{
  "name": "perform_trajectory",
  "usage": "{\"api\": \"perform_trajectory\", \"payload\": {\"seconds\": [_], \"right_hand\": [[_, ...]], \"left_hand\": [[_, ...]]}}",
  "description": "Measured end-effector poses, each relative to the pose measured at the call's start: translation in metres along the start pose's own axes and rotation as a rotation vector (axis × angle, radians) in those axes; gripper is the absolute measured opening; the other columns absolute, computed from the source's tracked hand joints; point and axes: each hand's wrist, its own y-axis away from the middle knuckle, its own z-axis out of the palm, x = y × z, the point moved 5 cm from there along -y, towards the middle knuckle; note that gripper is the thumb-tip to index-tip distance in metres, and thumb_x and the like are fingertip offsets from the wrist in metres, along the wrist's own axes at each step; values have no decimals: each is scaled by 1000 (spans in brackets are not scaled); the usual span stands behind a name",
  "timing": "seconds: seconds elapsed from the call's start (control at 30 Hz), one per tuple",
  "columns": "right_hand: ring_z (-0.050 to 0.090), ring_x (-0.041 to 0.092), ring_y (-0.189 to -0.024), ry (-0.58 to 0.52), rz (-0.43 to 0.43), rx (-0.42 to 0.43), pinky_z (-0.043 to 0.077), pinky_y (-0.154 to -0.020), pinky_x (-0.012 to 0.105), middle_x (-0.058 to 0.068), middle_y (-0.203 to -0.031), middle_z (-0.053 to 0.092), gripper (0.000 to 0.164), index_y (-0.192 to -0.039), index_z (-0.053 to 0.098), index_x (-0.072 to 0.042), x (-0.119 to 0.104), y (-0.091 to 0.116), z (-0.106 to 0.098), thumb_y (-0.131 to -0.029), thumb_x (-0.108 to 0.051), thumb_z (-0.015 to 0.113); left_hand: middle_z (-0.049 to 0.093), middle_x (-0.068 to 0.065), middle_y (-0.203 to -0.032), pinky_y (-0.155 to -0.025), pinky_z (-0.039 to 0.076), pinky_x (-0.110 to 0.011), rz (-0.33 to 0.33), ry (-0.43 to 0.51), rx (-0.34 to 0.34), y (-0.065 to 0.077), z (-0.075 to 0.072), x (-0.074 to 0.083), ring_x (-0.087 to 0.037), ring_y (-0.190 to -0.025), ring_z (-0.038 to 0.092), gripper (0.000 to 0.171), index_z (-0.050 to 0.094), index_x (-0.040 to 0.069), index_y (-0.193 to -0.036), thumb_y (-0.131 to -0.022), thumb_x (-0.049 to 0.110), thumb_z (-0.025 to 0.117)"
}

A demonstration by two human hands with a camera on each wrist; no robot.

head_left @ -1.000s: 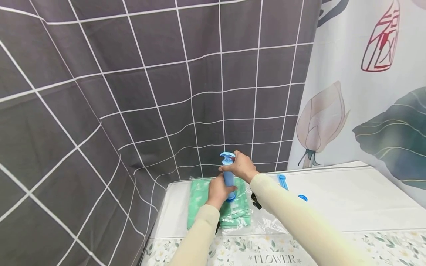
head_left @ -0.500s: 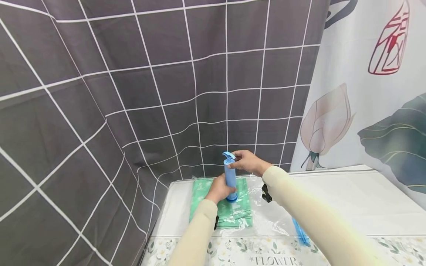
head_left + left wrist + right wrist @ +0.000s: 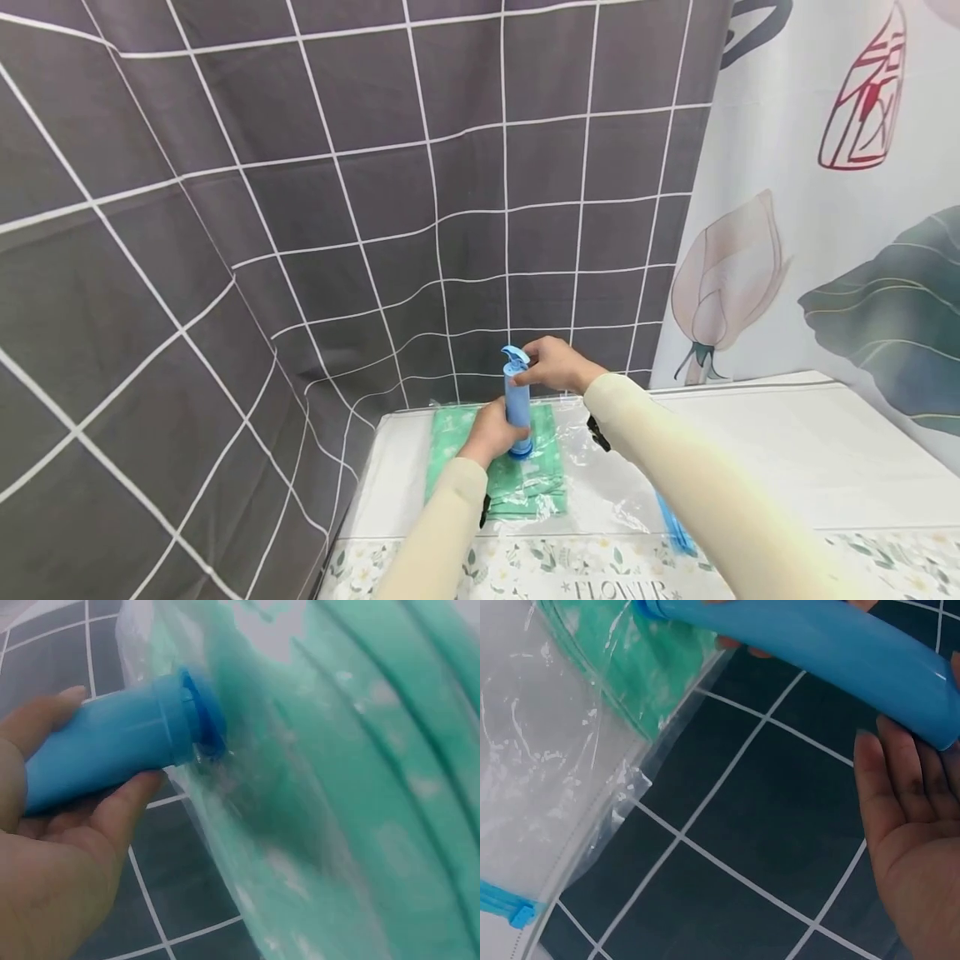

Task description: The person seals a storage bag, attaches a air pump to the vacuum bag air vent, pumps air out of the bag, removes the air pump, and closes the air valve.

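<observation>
A light-blue hand pump (image 3: 517, 404) stands upright on a clear plastic bag (image 3: 600, 492) that has folded green cloth (image 3: 448, 446) inside. My left hand (image 3: 486, 432) grips the lower barrel, thumb on one side and fingers on the other. In the left wrist view the pump's barrel (image 3: 105, 742) ends at a darker blue valve cap (image 3: 206, 712) against the bag. At the top, my right hand (image 3: 558, 365) holds the pump by its handle (image 3: 515, 353), which sits low against the barrel. The right wrist view shows this hand (image 3: 930, 847) at the pump's upper end.
Blue strips (image 3: 677, 525) lie beside my right sleeve, partly covered by it. A blue slider (image 3: 523, 915) sits on the bag's edge. The white table (image 3: 787, 458) has a floral front band. Dark grid-patterned curtain (image 3: 375, 208) rises behind and at left.
The pump's handle has turned from broadside to nearly edge-on, and my right hand has shifted to its right side. My right forearm moved right, uncovering the bag's blue strips near the front.
</observation>
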Motion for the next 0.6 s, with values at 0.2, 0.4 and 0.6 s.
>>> {"api": "perform_trajectory", "payload": {"seconds": [0.2,0.4,0.6], "right_hand": [[64,13,-81,48,23,34,56,-74,27,1,-91,79,31,-105,81,-8,2,-1,4,-90,-31,96],[60,14,-74,90,21,84,51,-68,26,0,-81,74,35,-98,79,-8,-2,-1,2,-87,-35,98],[60,14,-73,97,55,115,50,-67,25,0,-80,74,39,-96,77,-8,-2,0,3,-85,-36,101]], "left_hand": [[78,-24,-140,-96,71,-54,-60,106,70,40,-27,33,-39,-119,81,68,67,-2,-147,-96,36,94],[84,-22,-128,-92,73,-49,0,30,182,49,-36,58,-37,-111,84,62,74,-1,-137,-93,37,97],[84,-22,-123,-92,72,-49,0,-10,203,48,-30,60,-38,-110,84,61,72,-2,-136,-91,29,99]]}}
